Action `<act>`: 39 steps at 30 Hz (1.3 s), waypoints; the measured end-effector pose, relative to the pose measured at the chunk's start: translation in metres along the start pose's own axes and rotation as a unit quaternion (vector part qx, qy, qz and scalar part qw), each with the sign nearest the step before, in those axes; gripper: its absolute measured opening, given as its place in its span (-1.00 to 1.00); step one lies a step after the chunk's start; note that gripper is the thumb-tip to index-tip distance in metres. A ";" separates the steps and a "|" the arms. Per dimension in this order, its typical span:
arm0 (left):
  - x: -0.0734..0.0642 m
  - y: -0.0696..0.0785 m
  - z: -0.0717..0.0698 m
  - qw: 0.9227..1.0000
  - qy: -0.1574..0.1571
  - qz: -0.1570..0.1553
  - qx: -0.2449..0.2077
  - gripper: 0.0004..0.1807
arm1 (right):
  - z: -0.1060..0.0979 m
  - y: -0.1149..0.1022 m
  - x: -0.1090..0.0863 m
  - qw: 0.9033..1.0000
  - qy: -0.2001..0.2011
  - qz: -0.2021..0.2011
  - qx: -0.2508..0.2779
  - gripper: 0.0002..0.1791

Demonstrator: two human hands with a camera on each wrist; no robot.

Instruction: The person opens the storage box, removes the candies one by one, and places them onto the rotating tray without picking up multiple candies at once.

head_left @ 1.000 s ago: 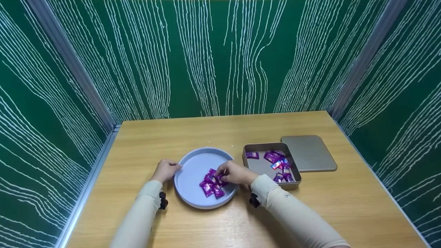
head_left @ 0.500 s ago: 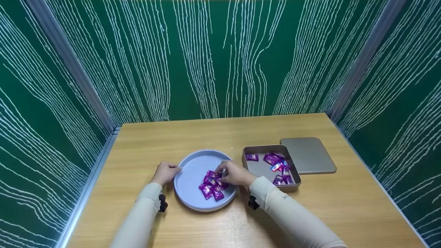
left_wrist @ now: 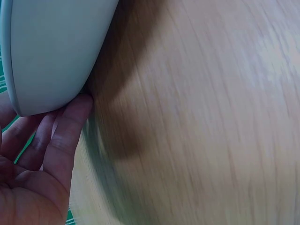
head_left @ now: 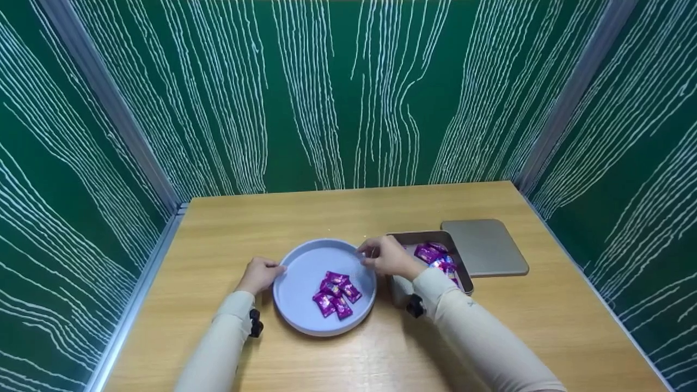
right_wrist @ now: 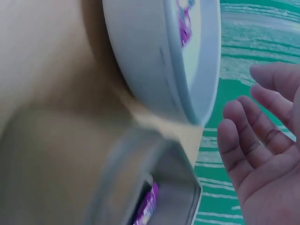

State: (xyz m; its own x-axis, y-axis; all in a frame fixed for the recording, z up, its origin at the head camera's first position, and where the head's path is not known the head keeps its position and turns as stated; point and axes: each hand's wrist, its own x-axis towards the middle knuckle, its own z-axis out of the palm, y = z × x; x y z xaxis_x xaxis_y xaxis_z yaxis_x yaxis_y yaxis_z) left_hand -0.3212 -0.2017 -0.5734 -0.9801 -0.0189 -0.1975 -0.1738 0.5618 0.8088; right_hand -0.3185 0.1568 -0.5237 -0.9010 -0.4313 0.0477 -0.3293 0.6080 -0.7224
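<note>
My left hand [head_left: 257, 276] grips the left rim of a round pale-blue dish [head_left: 298, 302]. In the left wrist view its fingers lie under the dish's edge. Several purple wrapped candies [head_left: 333, 294] lie in a heap right of the dish's middle. My right hand [head_left: 389, 257] hovers between the dish and an open metal tin [head_left: 463, 267], fingers loosely bent, with nothing visible in them in the right wrist view. More purple candies [head_left: 430, 252], one with blue and red on it, lie in the tin. The right hand and wrist cover the tin's left part.
A flat metal lid [head_left: 484, 247] lies on the wooden table [head_left: 261, 218] behind and right of the tin. Green panels with white wavy lines [head_left: 305, 81] stand around the table's back and sides.
My right hand has lifted away from the candies in the dish and moved right, toward the tin. The left hand keeps its grip on the dish's rim.
</note>
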 end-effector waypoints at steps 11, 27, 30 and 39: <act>-0.002 0.000 -0.001 1.000 0.005 0.006 0.011 -0.71 | -0.032 0.030 -0.005 0.997 0.066 0.035 0.012 -0.80; -0.003 0.001 0.002 1.000 0.005 0.013 -0.001 -0.72 | -0.040 0.076 -0.013 0.995 0.052 0.086 0.001 -0.64; -0.003 0.001 0.001 1.000 0.008 0.011 0.004 -0.73 | -0.039 0.078 -0.015 0.994 0.039 0.099 -0.004 -0.60; -0.004 0.002 0.001 1.000 0.003 0.003 0.003 -0.72 | -0.038 0.084 -0.017 0.997 -0.004 0.071 -0.038 -0.50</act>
State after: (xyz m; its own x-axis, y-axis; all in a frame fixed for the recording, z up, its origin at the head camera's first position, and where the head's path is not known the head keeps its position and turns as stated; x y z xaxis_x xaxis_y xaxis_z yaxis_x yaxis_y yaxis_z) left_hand -0.3175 -0.1995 -0.5716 -0.9817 -0.0203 -0.1894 -0.1673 0.5669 0.8066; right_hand -0.3417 0.2407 -0.5586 -0.9375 -0.3432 -0.0568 -0.2201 0.7117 -0.6671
